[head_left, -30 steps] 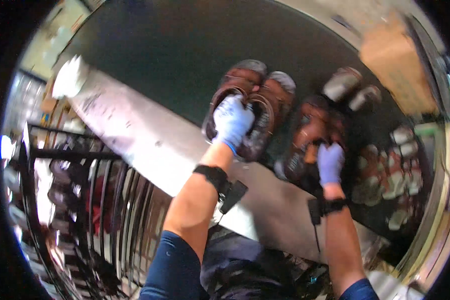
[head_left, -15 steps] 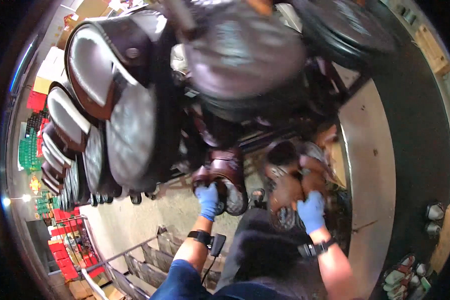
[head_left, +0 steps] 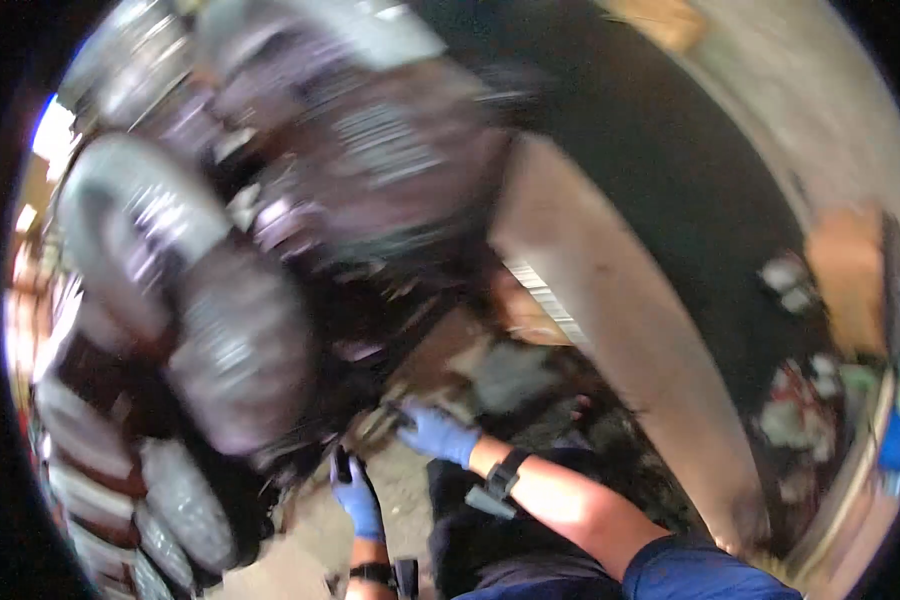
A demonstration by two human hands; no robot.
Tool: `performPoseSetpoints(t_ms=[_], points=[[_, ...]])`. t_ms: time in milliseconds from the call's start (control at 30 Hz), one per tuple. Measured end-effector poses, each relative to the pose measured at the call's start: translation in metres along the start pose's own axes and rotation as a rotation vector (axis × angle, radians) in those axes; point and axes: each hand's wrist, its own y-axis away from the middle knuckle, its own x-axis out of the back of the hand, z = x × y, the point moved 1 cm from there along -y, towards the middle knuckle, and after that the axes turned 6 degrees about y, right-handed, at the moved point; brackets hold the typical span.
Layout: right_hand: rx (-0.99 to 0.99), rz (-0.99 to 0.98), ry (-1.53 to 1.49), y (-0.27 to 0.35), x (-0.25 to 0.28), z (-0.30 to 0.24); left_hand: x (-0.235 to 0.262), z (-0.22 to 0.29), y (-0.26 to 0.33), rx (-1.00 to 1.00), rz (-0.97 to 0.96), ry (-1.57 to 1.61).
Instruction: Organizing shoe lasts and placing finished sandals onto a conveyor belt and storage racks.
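Both my hands wear blue gloves, low in the middle of the view. My left hand points upward, its fingers stretched out and apart beside the dark lower edge of the shoe rack. My right hand reaches across to the left, fingers spread near that same edge; nothing shows in its grasp. Large dark brown shoes with pale linings loom just above the hands, smeared by motion. Another brown shoe sits higher up. What lies in the dark gap behind my fingertips is too blurred to name.
A long beige ledge runs down the right, beside a dark belt-like strip. Several pale shoes lie at the far right near a brown box. More shoes line the lower left.
The view has swung right, so the shoes and ledge shift left. The brown shoes at my left hand and the brown sandals at my right are out of both hands. My hands are closer together.
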Motion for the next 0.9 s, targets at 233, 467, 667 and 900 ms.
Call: performPoseSetpoints(t_ms=[233, 467, 667, 900], points=[[-0.105, 0.777, -0.267, 0.229, 0.213, 0.170, -0.304, 0.135, 0.146, -0.418, -0.965, -0.071], [-0.726, 1.650, 0.027, 0.415, 0.498, 0.378, -0.611, 0.253, 0.321, -1.094, -1.196, -0.348], [-1.169, 1.576, -0.103, 0.424, 0.643, 0.499, -0.832, 0.274, 0.440, -1.341, -1.254, -0.832], [-0.994, 1.433, -0.109, 0.429, 0.653, 0.512, -0.920, 0.278, 0.438, -1.086, -1.369, -0.797]])
